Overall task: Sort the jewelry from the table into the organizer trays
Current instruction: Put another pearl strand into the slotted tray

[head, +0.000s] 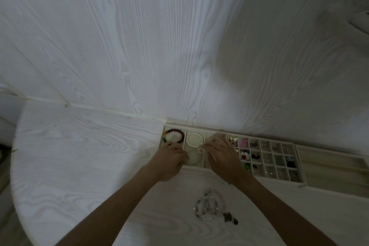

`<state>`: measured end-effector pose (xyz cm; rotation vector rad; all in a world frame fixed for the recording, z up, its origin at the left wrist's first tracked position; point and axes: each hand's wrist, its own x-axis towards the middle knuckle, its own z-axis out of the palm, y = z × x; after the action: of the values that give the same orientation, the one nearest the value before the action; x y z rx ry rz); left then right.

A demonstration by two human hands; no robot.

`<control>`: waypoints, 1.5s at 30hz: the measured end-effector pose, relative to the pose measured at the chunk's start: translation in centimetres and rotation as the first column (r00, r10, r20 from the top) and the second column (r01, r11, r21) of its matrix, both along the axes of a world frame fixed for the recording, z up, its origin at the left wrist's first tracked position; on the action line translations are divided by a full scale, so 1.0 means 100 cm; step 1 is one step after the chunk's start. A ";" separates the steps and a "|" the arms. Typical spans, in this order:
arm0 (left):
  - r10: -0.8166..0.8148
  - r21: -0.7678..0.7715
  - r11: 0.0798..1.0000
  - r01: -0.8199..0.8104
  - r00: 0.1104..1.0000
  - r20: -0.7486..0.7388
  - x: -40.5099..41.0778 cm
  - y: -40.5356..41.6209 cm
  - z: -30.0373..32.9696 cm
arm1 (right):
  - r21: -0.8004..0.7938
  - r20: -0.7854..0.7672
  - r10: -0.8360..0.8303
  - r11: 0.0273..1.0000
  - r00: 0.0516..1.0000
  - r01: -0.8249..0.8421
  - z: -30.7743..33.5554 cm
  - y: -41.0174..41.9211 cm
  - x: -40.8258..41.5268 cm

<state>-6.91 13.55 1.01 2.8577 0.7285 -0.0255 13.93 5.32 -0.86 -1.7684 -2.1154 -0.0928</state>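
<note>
**Fingers curl over the bracelet tray**

Fingers of both hands bend over the left tray [201, 166]; what they hold I cannot tell. Unsorted jewelry [214, 206] lies lower centre between the forearms. Left hand [169, 163] and right hand [222, 158] reach forward, a pale bracelet [194, 157] between them.

Both forearms extended, left hand [169, 159] and right hand [221, 156] close together — fingers curled

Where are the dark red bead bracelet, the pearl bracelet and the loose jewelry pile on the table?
dark red bead bracelet [180, 136]: head view, on its right-side beads.
pearl bracelet [194, 133]: head view, on its top arc.
loose jewelry pile [209, 205]: head view, middle of the tangle.
</note>
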 end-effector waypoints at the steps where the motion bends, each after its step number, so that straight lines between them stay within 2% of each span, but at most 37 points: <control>1: -0.037 0.058 0.998 0.040 0.998 -0.049 -0.001 0.003 0.001 | 0.003 0.013 0.037 0.999 0.999 -0.037 0.001 -0.006 0.000; 4: -0.127 0.159 0.975 0.156 0.975 -0.181 0.005 0.008 0.003 | -0.076 0.134 0.169 0.984 0.976 -0.160 0.001 -0.016 -0.003; 7: -0.194 0.178 0.956 0.232 0.959 -0.207 0.014 0.013 0.000 | -0.128 0.206 0.205 0.975 0.957 -0.182 -0.001 -0.014 -0.007; 10: -0.191 0.160 0.961 0.223 0.962 -0.193 0.015 0.014 0.000 | -0.163 0.278 0.215 0.971 0.936 -0.175 -0.001 -0.013 -0.008; 13: -0.179 0.166 0.962 0.216 0.960 -0.214 0.014 0.014 0.002 | -0.230 0.286 0.247 0.956 0.926 -0.184 0.001 -0.015 -0.005; 19: -0.151 0.161 0.970 0.184 0.968 -0.200 0.014 0.012 0.008 | -0.215 0.249 0.238 0.959 0.939 -0.186 0.006 -0.006 -0.005; 24: -0.174 0.130 0.971 0.199 0.967 -0.186 0.010 0.009 0.013 | -0.260 0.313 0.316 0.935 0.895 -0.240 0.004 -0.011 -0.009; 27: -0.196 0.133 0.967 0.219 0.966 -0.169 0.009 0.010 0.011 | -0.234 0.290 0.290 0.945 0.912 -0.226 0.000 -0.010 -0.009; 30: -0.209 0.130 0.965 0.227 0.969 -0.134 0.008 0.009 0.011 | -0.200 0.204 0.207 0.966 0.957 -0.166 0.000 -0.004 -0.006; 35: -0.224 0.146 0.957 0.249 0.960 -0.165 0.004 0.007 0.009 | -0.322 0.330 0.248 0.937 0.911 -0.139 0.001 0.001 -0.001; 40: -0.213 0.166 0.961 0.222 0.975 -0.070 0.002 0.005 0.004 | -0.342 0.330 0.261 0.929 0.907 -0.143 0.000 0.002 0.006; 43: -0.120 0.181 0.978 0.107 0.991 0.063 0.001 -0.001 0.012 | -0.173 0.180 0.154 0.977 0.971 -0.123 0.011 -0.003 0.001; 45: 0.011 0.092 0.995 -0.030 0.978 0.208 0.000 -0.015 0.017 | -0.083 0.050 0.039 0.996 0.998 -0.035 0.024 -0.019 -0.004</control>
<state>-6.94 12.08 2.68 2.8819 0.7334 0.3139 13.51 3.39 1.58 -1.7900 -2.2170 -0.0429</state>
